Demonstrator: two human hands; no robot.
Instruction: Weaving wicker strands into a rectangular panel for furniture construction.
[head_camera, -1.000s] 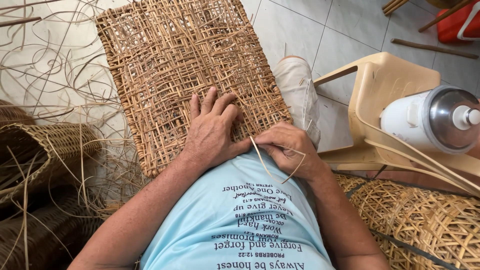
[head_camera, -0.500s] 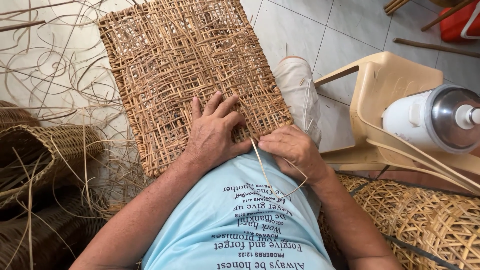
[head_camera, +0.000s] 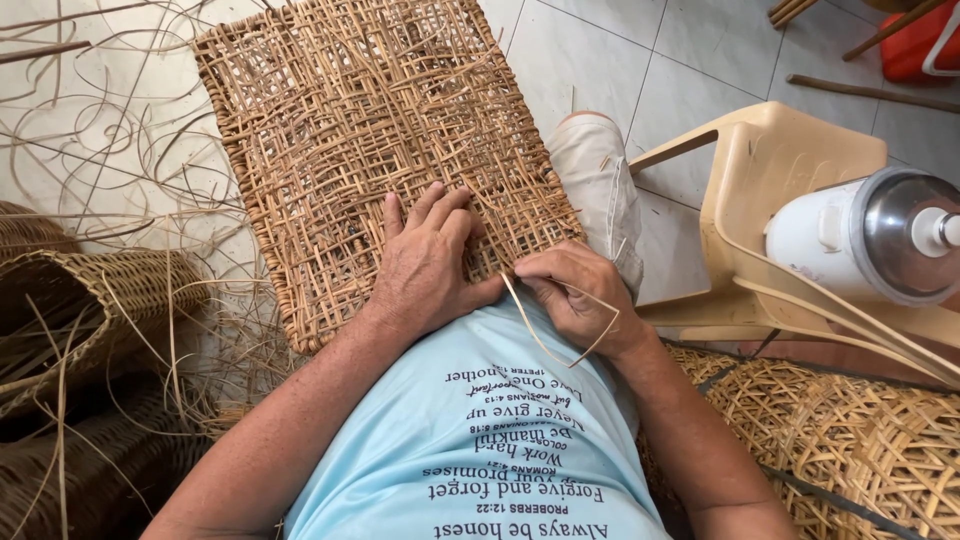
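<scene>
Left hand (head_camera: 430, 265) lies flat, fingers spread; right hand (head_camera: 580, 300) is curled, fingertips pinched.

No packages, labels, signs or screens show; the only lettering is dark print on the light blue shirt (head_camera: 500, 440), near, at bottom centre.

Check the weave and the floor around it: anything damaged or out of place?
The mat shows uneven gaps in its weave, with ragged strand ends along its edges. Loose strands lie scattered over the floor on the left. The left hand presses flat on the mat; the right hand pinches a looped strip. Nothing looks spilled.
</scene>
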